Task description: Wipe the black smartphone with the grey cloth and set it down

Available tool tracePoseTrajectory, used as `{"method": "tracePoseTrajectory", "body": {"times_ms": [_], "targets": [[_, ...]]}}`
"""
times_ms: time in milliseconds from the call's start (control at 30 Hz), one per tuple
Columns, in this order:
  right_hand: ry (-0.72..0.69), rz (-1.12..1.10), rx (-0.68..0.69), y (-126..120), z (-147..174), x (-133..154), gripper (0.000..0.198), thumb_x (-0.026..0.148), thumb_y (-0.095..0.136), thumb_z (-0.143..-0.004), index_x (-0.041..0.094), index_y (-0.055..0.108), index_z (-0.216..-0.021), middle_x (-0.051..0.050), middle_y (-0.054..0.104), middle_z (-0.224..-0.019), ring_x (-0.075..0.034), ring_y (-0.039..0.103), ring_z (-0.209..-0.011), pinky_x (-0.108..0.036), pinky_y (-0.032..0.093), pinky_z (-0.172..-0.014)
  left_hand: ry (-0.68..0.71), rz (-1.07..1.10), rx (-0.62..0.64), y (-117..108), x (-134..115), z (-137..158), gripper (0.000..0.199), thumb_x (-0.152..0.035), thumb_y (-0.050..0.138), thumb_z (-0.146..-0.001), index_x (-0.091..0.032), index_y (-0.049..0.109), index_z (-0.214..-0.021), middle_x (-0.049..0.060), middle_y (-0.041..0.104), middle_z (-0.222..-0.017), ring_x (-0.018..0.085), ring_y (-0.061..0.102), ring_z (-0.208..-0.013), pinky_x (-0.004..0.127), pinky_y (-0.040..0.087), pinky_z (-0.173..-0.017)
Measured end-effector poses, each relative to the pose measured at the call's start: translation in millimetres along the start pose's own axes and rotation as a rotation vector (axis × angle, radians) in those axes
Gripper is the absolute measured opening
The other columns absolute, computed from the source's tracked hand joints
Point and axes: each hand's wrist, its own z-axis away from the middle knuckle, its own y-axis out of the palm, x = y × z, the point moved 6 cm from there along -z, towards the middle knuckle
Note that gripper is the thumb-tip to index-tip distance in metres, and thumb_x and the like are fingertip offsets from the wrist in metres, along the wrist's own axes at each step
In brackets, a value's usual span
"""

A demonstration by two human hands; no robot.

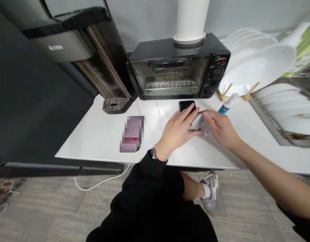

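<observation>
Cloth (198, 123) under left hand (177, 130) and right hand (219, 129): soft, white, crumpled. Just beyond fingertips, phone (186, 105): glossy black glass. Counter (99, 134) under hands: smooth white, slight sheen. Farther back, toaster oven (178, 67): matt black metal, glass door.

From my remote feed: a white tabletop (99, 134) carries a black Midea toaster oven (178, 67) at its back edge, a white ribbed vessel (191, 20) standing on the oven's roof. To the oven's left, a dark drinks machine's drip grille (115, 104) rests on the surface. A blurred pinkish packet (132, 133) lies near the front edge. A small black device (186, 105) sits just before the oven, a white cloth (196, 123) beside it. A white bottle with a blue label (228, 103) lies tilted by a wooden rack of white plates (255, 64). At far right, a metal dish rack (283, 114) holds more plates.
</observation>
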Motion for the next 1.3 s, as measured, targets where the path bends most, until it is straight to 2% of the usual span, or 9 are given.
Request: {"method": "tracePoseTrajectory", "body": {"times_ms": [133, 267, 433, 533, 667, 867, 1033, 1200, 1300], "targets": [[0.138, -0.277, 0.199, 6.0, 27.0, 15.5, 0.052, 0.066, 0.041, -0.103, 0.024, 0.061, -0.08, -0.002, 0.065, -0.076, -0.02, 0.063, -0.074, -0.034, 0.054, -0.069, -0.089, 0.046, -0.136, -11.8, -15.5, 28.3, 0.028, -0.021, 0.058, -0.1, -0.027, 0.073, -0.122, 0.001, 0.078, -0.112, 0.019, 0.071, -0.105, 0.033, 0.056, -0.094], [0.216, -0.305, 0.089, 6.2, 43.4, 17.2, 0.041, 0.06, 0.044, -0.105, 0.025, 0.065, -0.107, -0.003, 0.07, -0.095, -0.021, 0.067, -0.089, -0.034, 0.055, -0.082, -0.258, 0.189, -0.124, -15.1, -11.6, 38.5, 0.028, -0.011, 0.059, -0.089, -0.027, 0.076, -0.107, -0.002, 0.079, -0.097, 0.015, 0.07, -0.085, 0.028, 0.051, -0.077], [0.033, -0.091, -0.007, 13.3, 56.5, 31.0, 0.037, 0.049, 0.068, -0.095, 0.024, 0.062, -0.121, -0.009, 0.069, -0.119, -0.027, 0.066, -0.113, -0.041, 0.053, -0.099, -0.402, 0.237, -0.044, -12.9, -0.6, 37.9, 0.017, -0.015, 0.057, -0.086, -0.022, 0.072, -0.083, -0.004, 0.067, -0.069, 0.013, 0.057, -0.062, 0.027, 0.039, -0.06], [0.11, -0.08, 0.01, 24.7, 63.3, 24.7, 0.033, 0.035, 0.069, -0.093, 0.023, 0.064, -0.124, -0.007, 0.074, -0.113, -0.024, 0.071, -0.099, -0.038, 0.057, -0.088, -0.394, 0.265, -0.041, -8.2, 2.2, 41.9, 0.023, -0.015, 0.057, -0.088, -0.022, 0.075, -0.1, -0.003, 0.072, -0.081, 0.013, 0.061, -0.068, 0.027, 0.044, -0.064], [0.19, -0.159, 0.025, 26.6, 64.1, 19.1, 0.025, 0.023, 0.057, -0.099, 0.024, 0.074, -0.117, -0.003, 0.08, -0.103, -0.019, 0.074, -0.083, -0.034, 0.057, -0.078, -0.197, 0.262, -0.087, -9.4, -5.8, 45.9, 0.064, -0.006, 0.059, -0.083, -0.029, 0.062, -0.142, 0.002, 0.072, -0.125, 0.017, 0.07, -0.102, 0.028, 0.054, -0.086], [0.132, -0.196, -0.171, -8.2, 54.9, 19.4, 0.015, 0.03, 0.067, -0.098, 0.024, 0.079, -0.105, -0.004, 0.079, -0.1, -0.018, 0.073, -0.091, -0.031, 0.058, -0.08, -0.152, 0.386, -0.276, -30.8, -0.2, 41.1, 0.018, -0.022, 0.063, -0.098, -0.019, 0.08, -0.093, 0.003, 0.077, -0.09, 0.014, 0.069, -0.082, 0.026, 0.054, -0.077], [0.133, -0.261, -0.231, -35.3, 42.1, 18.3, 0.011, 0.034, 0.075, -0.094, 0.025, 0.08, -0.097, -0.001, 0.08, -0.09, -0.016, 0.074, -0.08, -0.03, 0.06, -0.074, -0.235, 0.486, -0.313, -51.1, 8.9, 25.4, 0.012, -0.03, 0.073, -0.094, -0.022, 0.081, -0.1, 0.0, 0.082, -0.091, 0.012, 0.071, -0.077, 0.024, 0.056, -0.076], [-0.145, -0.074, -0.225, -66.3, 43.6, 58.5, 0.019, 0.025, 0.07, -0.098, 0.028, 0.081, -0.113, -0.004, 0.076, -0.106, -0.016, 0.072, -0.095, -0.032, 0.059, -0.083, -0.056, 0.375, -0.375, -92.3, -17.6, 25.7, 0.006, -0.022, 0.075, -0.093, -0.022, 0.08, -0.096, -0.001, 0.082, -0.093, 0.011, 0.074, -0.086, 0.023, 0.056, -0.083], [-0.196, -0.049, -0.092, -57.3, 72.7, 65.3, 0.027, 0.019, 0.07, -0.097, 0.026, 0.076, -0.123, -0.004, 0.076, -0.105, -0.015, 0.071, -0.094, -0.03, 0.058, -0.082, 0.024, 0.356, -0.251, -87.0, -33.4, 52.1, 0.011, -0.015, 0.076, -0.091, -0.022, 0.079, -0.1, -0.001, 0.08, -0.095, 0.011, 0.074, -0.086, 0.023, 0.056, -0.08]]}}
